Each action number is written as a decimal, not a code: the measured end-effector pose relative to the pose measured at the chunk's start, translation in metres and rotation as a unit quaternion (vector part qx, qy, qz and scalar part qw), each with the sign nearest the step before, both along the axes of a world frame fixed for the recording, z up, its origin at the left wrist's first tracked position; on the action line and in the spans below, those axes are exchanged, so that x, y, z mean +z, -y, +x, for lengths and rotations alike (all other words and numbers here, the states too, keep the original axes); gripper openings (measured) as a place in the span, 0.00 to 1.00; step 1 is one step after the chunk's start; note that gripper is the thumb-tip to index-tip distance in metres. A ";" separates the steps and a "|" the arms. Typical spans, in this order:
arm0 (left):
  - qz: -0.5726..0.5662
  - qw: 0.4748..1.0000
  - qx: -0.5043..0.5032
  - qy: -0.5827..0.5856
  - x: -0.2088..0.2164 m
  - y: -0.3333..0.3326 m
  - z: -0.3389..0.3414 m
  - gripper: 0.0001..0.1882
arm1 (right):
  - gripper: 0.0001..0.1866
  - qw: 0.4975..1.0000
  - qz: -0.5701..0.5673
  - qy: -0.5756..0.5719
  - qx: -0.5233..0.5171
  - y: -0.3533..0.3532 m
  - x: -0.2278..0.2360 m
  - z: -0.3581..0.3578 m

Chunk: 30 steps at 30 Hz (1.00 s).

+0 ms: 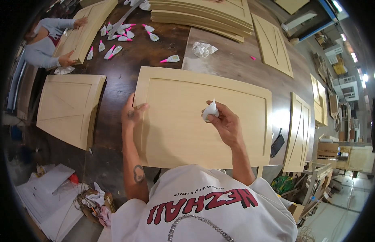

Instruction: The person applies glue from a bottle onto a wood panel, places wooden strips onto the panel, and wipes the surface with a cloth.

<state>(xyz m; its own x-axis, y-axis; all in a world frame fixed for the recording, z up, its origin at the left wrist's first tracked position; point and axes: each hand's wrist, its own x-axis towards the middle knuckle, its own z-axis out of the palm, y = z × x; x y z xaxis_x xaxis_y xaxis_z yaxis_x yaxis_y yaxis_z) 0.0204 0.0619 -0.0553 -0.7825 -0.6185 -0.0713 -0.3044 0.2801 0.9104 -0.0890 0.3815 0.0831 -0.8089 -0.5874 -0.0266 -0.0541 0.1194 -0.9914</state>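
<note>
Dark wood grain is showing across the wide tabletop (127, 68) we are standing at, in a workshop with pale cabinet doors lying about on every side. We are leaning over one such door panel (183, 133) (light wood, with a raised frame around a flat recessed field), which is lying flat near us at the middle of the tabletop, its near edge just over our white shirt.

Our left hand (132, 115) is resting on the panel's left frame, its fingers spread and lying flat, gripping nothing. Our right hand (226, 123) is hovering over the recessed field, its fingers curled tightly around a small white squeeze bottle (210, 111), whose nozzle is pointing up and away from us.

Farther off, to the right of the panel's far edge, a crumpled white rag (203, 49) is lying on the tabletop. A scatter of white tubes with pink caps (117, 38) is lying on the far left, one more of them (170, 59) sitting nearer our panel. A stack of panels (203, 14) is sitting at the far edge. At the far left another person in a grey sleeve (42, 54) is holding a panel of their own with both hands. To our left a second door (66, 109) is lying flat, and further doors are leaning at the right.
</note>
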 end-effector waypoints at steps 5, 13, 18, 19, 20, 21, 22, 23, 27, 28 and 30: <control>0.173 0.977 0.005 -0.127 0.068 -0.045 -0.008 0.25 | 0.18 0.975 0.075 -0.204 -0.047 0.011 0.029 0.005; 0.030 0.999 0.008 0.016 0.030 -0.014 -0.007 0.22 | 0.18 0.966 0.022 -0.251 -0.064 0.027 0.044 0.015; 0.183 0.983 0.015 0.021 0.061 -0.022 -0.008 0.24 | 0.15 0.996 -0.005 -0.081 0.031 0.033 0.023 0.008; 0.240 0.971 0.011 0.005 0.073 -0.028 -0.010 0.25 | 0.15 0.999 0.006 -0.020 0.050 0.034 0.017 0.007; 0.297 0.955 0.007 -0.012 0.076 -0.027 -0.009 0.26 | 0.15 0.997 0.018 0.040 0.069 0.038 0.010 0.006; 0.292 0.956 -0.019 0.006 0.055 -0.012 -0.005 0.28 | 0.15 0.995 0.022 0.043 0.086 0.046 0.004 0.008; 0.300 0.954 -0.009 0.006 0.055 -0.007 -0.007 0.28 | 0.16 0.992 0.048 0.079 0.085 0.051 -0.005 0.008; 0.275 0.960 -0.034 0.025 0.055 -0.003 -0.009 0.28 | 0.16 0.987 0.076 0.115 0.083 0.056 -0.014 0.008; 0.218 0.975 -0.035 0.026 0.035 0.009 -0.004 0.29 | 0.16 0.977 0.109 0.139 0.119 0.082 -0.043 0.013; 0.193 0.981 -0.028 0.007 0.035 0.010 -0.006 0.30 | 0.16 0.974 0.115 0.144 0.128 0.088 -0.049 0.013; 0.198 0.979 0.002 0.049 0.038 0.014 -0.007 0.30 | 0.15 0.978 0.111 0.134 0.118 0.098 -0.063 0.015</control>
<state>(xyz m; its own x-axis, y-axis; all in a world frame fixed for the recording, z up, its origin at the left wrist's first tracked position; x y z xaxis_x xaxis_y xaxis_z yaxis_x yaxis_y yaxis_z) 0.0136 0.0479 -0.0168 -0.7577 -0.5299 -0.3810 -0.3966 -0.0899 0.9136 -0.0738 0.2838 0.0199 -0.5982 -0.7123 -0.3672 0.1515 0.3494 -0.9246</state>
